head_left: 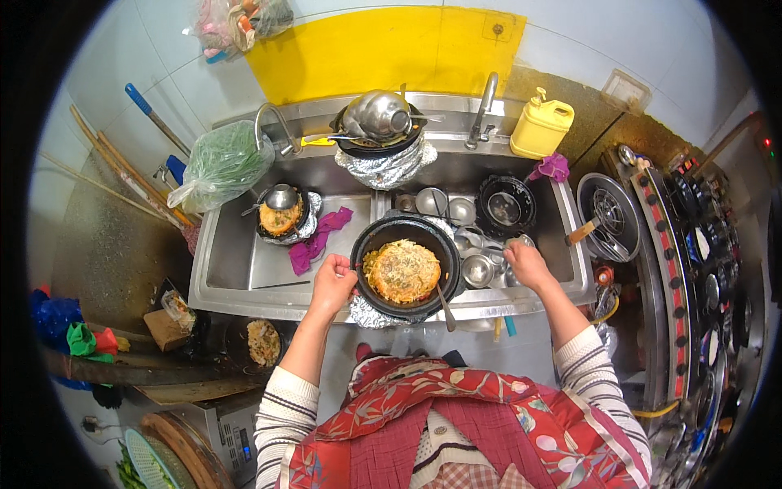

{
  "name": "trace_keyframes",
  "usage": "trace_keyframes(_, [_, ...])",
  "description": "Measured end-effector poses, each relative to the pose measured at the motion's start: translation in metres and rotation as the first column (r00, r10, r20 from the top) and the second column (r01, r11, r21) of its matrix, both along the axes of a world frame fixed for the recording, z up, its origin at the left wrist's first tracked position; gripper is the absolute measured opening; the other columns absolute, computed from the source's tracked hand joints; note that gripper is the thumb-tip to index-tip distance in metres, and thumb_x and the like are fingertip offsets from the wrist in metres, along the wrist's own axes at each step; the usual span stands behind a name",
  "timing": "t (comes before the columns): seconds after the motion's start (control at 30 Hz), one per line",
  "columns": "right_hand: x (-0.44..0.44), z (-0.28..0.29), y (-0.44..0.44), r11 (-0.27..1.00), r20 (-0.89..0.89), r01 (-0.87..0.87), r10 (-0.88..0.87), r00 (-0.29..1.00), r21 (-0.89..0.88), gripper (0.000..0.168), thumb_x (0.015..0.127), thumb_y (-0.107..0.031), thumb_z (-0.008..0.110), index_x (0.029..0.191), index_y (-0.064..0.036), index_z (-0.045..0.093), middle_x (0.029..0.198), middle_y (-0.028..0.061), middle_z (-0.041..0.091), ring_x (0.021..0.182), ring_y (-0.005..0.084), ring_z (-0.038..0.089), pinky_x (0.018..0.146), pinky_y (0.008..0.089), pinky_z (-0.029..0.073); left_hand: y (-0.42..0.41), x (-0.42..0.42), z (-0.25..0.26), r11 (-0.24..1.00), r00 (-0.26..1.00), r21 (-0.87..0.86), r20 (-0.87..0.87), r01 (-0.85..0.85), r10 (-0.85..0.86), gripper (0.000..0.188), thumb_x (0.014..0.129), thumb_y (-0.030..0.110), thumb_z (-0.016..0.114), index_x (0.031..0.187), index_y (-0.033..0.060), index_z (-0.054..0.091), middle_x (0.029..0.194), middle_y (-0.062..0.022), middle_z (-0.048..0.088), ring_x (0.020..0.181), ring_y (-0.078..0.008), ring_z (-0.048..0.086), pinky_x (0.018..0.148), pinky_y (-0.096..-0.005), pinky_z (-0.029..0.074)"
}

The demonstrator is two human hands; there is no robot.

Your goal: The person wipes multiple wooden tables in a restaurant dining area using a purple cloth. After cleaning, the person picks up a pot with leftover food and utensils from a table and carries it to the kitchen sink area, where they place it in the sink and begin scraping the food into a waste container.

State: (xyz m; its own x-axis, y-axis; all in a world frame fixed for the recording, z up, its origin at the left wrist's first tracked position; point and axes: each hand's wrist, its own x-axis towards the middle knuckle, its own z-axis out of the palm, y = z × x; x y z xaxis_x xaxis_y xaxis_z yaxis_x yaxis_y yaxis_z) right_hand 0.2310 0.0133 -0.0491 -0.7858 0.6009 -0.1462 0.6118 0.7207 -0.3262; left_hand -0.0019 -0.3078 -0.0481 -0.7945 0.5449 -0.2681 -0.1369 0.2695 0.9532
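A black pot [361, 244] with leftover rice and noodle-like food [404, 269] and a spoon [445, 305] stands at the sink's front, over its middle divider. My left hand [334, 282] has its fingers pinched at the pot's left rim. My right hand [525, 263] is closed on the handle end of a metal utensil [489, 244], above the right basin. Metal bowls [478, 271] and more utensils lie below it. Behind them sits an empty black pot [506, 205]. In the left basin are another black pot with food [280, 219], a small metal bowl on top, and a purple cloth [319, 239].
Foil-wrapped pots [385, 165] are stacked on the sink's back ledge between two faucets [482, 113]. A bag of greens [229, 159] stands left, a yellow jug [542, 127] right. A large metal basin [583, 183] and a stove [666, 269] flank the right side; a waste bin with food scraps [264, 343] is lower left.
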Motion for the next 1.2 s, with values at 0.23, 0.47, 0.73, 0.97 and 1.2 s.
trace_keyframes(0.23, [-0.035, 0.021, -0.052, 0.962, -0.292, -0.246, 0.204, 0.935, -0.116, 0.027, 0.085, -0.026, 0.051, 0.094, -0.001, 0.055, 0.085, 0.022, 0.061, 0.083, 0.0388, 0.059, 0.072, 0.0437, 0.046, -0.001, -0.009, 0.001, 0.994, 0.989, -0.019, 0.106, 0.105, -0.103, 0.019, 0.077, 0.002, 0.054, 0.093, -0.0001, 0.044, 0.07, -0.0065, 0.052, 0.047, -0.0148, 0.056, 0.037, -0.0255, 0.045])
trace_keyframes(0.47, [-0.065, 0.029, -0.073, 0.966, -0.24, -0.155, 0.103, 0.965, -0.205, 0.018, 0.074, -0.017, 0.062, 0.079, 0.0, 0.055, 0.073, 0.0192, 0.061, 0.073, 0.0353, 0.061, 0.066, 0.0414, 0.047, 0.005, -0.01, 0.014, 0.989, 0.969, -0.024, 0.208, 0.143, -0.135, 0.013, 0.079, 0.004, 0.051, 0.085, 0.0015, 0.04, 0.066, -0.0093, 0.055, 0.045, -0.017, 0.057, 0.04, -0.028, 0.051])
trace_keyframes(0.73, [-0.069, 0.019, -0.058, 0.872, -0.267, -0.128, -0.004, 0.964, -0.473, 0.018, 0.073, -0.019, 0.061, 0.079, -0.002, 0.059, 0.067, 0.0116, 0.062, 0.064, 0.025, 0.062, 0.061, 0.0345, 0.048, 0.012, -0.013, 0.022, 0.977, 0.939, -0.05, 0.288, 0.209, -0.186, 0.01, 0.079, 0.003, 0.05, 0.086, -0.0011, 0.043, 0.072, -0.0111, 0.057, 0.052, -0.0182, 0.06, 0.044, -0.0298, 0.054])
trace_keyframes(0.97, [-0.024, 0.096, -0.1, 0.889, -0.1, -0.31, 0.294, 0.951, -0.338, 0.037, 0.077, -0.037, 0.062, 0.088, -0.002, 0.054, 0.068, 0.0185, 0.06, 0.069, 0.0348, 0.06, 0.065, 0.0403, 0.047, 0.004, -0.01, 0.024, 0.972, 0.922, 0.067, 0.308, 0.224, -0.234, 0.014, 0.078, 0.0, 0.046, 0.092, -0.0028, 0.045, 0.081, -0.0119, 0.056, 0.06, -0.0211, 0.062, 0.05, -0.032, 0.057])
trace_keyframes(1.2, [-0.012, 0.112, -0.132, 0.847, -0.098, -0.356, 0.346, 0.933, -0.395, 0.045, 0.078, -0.034, 0.063, 0.109, -0.005, 0.049, 0.073, 0.0176, 0.061, 0.072, 0.0357, 0.061, 0.067, 0.0415, 0.048, -0.016, -0.006, 0.055, 0.974, 0.97, 0.211, 0.207, 0.087, -0.131, 0.025, 0.077, -0.001, 0.044, 0.102, -0.0009, 0.047, 0.093, -0.0109, 0.059, 0.072, -0.0209, 0.064, 0.055, -0.03, 0.057])
